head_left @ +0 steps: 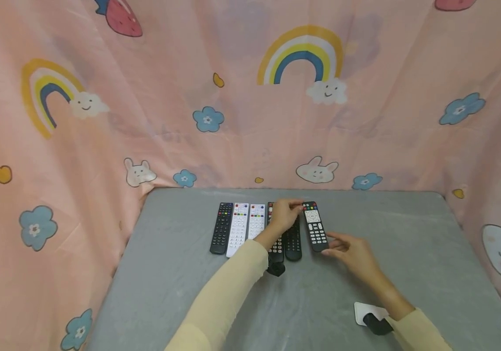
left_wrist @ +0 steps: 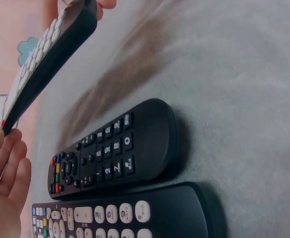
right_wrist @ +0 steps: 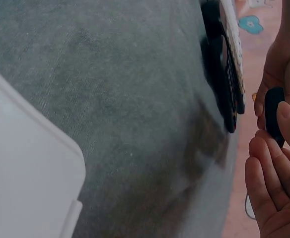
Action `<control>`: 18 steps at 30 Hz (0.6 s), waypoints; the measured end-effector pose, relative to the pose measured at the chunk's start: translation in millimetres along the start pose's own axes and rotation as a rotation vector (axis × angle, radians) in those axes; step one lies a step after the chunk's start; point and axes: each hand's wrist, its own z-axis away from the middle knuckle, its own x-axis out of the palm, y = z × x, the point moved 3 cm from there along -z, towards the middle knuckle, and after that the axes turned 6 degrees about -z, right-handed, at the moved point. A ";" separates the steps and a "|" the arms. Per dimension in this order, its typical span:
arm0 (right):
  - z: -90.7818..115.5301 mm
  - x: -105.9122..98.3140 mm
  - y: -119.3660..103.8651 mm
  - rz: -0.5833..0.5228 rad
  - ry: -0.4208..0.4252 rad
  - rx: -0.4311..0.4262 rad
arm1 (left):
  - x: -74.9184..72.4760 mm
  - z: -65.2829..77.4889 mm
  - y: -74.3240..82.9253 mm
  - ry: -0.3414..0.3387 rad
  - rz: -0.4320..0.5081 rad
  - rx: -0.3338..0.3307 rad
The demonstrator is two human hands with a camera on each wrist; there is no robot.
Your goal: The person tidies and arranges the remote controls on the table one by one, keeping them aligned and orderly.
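Observation:
A black remote control with white buttons (head_left: 315, 226) is held above the table, a shadow beneath it in the left wrist view. My left hand (head_left: 283, 214) pinches its far end, where the coloured buttons are. At the near end, my right hand (head_left: 356, 254) grips it between thumb and fingers; the right wrist view shows this end as a dark tip (right_wrist: 273, 111). Left of it lie a black remote (head_left: 293, 246) and another black remote with pale buttons (left_wrist: 180, 210), the latter partly covered by my left wrist in the head view.
Further left in the row lie two white remotes, one at the outer side (head_left: 238, 231) and one nearer my wrist (head_left: 257, 219), then a black remote (head_left: 221, 229). A white flat piece (head_left: 362, 313) shows by my right wrist. A patterned pink curtain (head_left: 250, 136) hangs behind the grey table (head_left: 167, 292).

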 end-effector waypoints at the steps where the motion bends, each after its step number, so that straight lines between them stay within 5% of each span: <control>1: -1.0 1.4 0.5 0.000 -0.005 0.002 | 0.3 -0.1 -0.1 0.002 -0.020 0.002; 13: -4.0 15.6 5.5 0.058 -0.047 -0.021 | 8.9 -2.1 -1.9 0.029 -0.179 -0.026; 18: -2.9 21.9 8.2 0.073 -0.044 -0.041 | 13.4 -3.7 -3.5 0.017 -0.327 0.015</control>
